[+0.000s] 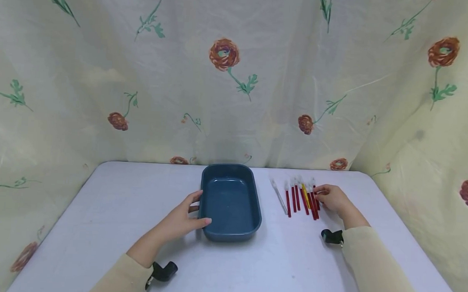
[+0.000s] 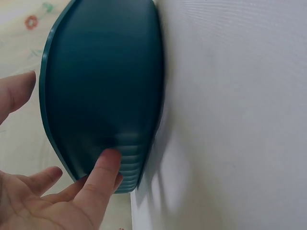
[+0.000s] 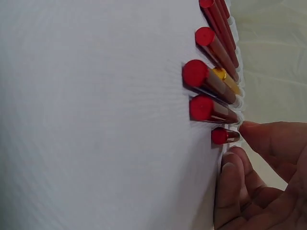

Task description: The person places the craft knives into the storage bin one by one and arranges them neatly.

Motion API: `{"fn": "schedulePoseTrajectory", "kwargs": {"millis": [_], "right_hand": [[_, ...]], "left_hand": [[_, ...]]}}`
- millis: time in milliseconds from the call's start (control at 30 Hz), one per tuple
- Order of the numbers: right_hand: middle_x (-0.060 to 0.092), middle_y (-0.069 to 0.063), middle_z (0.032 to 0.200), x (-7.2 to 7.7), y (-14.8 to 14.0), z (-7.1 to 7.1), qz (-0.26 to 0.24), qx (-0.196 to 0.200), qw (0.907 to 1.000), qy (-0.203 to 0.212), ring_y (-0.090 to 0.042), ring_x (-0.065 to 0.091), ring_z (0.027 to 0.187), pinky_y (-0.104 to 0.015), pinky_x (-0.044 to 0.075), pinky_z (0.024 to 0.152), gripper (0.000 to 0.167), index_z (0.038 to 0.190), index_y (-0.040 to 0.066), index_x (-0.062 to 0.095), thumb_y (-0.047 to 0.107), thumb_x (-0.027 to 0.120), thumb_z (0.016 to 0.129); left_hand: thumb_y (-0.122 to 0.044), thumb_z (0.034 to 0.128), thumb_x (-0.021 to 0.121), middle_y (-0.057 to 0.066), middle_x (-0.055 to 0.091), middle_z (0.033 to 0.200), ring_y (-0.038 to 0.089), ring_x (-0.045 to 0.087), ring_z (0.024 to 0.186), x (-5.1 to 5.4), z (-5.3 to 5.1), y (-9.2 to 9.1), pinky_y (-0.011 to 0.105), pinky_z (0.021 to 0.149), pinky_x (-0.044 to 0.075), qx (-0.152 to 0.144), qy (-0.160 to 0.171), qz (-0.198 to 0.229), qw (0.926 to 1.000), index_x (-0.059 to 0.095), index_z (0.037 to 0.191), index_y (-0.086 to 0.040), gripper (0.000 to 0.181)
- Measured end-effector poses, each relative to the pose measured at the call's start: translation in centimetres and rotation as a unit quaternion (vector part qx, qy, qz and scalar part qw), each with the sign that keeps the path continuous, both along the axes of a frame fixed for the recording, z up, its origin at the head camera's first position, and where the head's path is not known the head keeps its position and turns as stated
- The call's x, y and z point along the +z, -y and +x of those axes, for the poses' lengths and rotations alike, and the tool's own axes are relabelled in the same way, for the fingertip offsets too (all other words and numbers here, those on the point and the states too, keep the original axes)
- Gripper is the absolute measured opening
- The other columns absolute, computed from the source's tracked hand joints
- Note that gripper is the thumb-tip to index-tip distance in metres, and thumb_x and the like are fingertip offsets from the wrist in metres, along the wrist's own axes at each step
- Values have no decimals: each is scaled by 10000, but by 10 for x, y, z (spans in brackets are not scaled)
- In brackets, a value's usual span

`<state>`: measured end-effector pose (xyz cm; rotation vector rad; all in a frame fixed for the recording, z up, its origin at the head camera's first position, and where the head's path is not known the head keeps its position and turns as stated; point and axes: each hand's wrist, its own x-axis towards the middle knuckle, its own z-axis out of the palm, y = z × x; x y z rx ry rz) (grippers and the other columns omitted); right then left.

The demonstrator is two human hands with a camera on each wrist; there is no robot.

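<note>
My left hand (image 1: 187,214) is at the left side of a dark blue rectangular tray (image 1: 257,216). Its fingers touch the tray's outer wall, and in the head view the thumb reaches over the rim. In the left wrist view, one finger (image 2: 101,177) lies against the ribbed part of the wall. To the right of the tray lie several slim red pen-like sticks (image 1: 288,203) with clear ends, side by side. Among them are a yellow one (image 1: 306,196) and a clear one (image 1: 280,198). My right hand (image 1: 332,200) pinches the clear end of the rightmost red stick (image 3: 220,136); the fingers partly hide it.
A white-covered table (image 1: 284,261) carries the tray and the sticks. Behind and beside it hangs a flowered curtain (image 1: 182,74). A black wrist camera (image 1: 164,271) sits at the left cuff, another black camera (image 1: 332,236) at the right.
</note>
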<state>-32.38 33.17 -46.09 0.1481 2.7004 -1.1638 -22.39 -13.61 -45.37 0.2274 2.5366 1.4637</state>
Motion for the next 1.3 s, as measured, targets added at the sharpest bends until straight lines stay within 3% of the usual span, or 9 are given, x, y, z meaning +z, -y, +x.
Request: {"fn": "schedulePoseTrajectory", "kwargs": {"millis": [333,567,667,833,933,1167,1300], "right_hand": [[638,-223,1054,0,-2,0,194,163,9994,-227,-227,589,862,-292,470,705,336,1246,-99,592,6,641,931],[648,-207,1013,4,-9,-1,839,254,9961,-127,-295,586,891,-431,442,825,363,1225,-41,629,84,689,890],[640,-190,956,5,-12,-2,902,261,9954,-201,-287,568,850,-404,426,798,366,1204,-48,643,91,709,872],[626,-119,852,3,-14,-2,513,134,9985,-127,-197,582,735,-312,427,703,378,1217,-64,636,64,714,870],[623,-136,902,1,-15,-2,232,16,9997,-71,-160,577,703,-291,446,673,405,1248,-69,623,60,714,875],[474,-288,1300,-3,-19,-2,-399,-223,9987,238,-159,575,765,-269,507,672,471,1356,-47,556,121,675,932],[418,-298,1373,-2,-22,3,-518,-280,9976,362,-173,566,814,-256,508,692,495,1390,-36,525,153,658,952]], "left_hand": [[-330,847,821,127,300,1616,378,455,1374,-1,3,-4,524,987,496,-5,69,-38,10000,235,1598,-172,966],[-346,827,837,128,281,1624,383,448,1381,0,3,-2,526,999,485,-80,181,-58,9998,200,1609,-192,1020],[-342,826,838,132,271,1628,387,442,1384,0,3,-2,522,1009,478,-135,229,-35,9996,184,1613,-195,1034],[-353,817,845,134,263,1632,393,439,1385,0,4,-2,525,1010,475,-138,255,-47,9996,179,1615,-195,1051],[-354,818,843,132,256,1635,393,434,1389,1,4,-1,529,1011,474,-159,262,-51,9995,175,1616,-194,1053],[-348,817,846,118,249,1640,390,430,1393,2,2,2,543,1014,468,-199,279,-59,9994,174,1618,-200,1056],[-362,814,846,126,250,1638,396,425,1395,1,2,2,560,1014,463,-274,283,-82,9992,176,1617,-204,1058]]}}
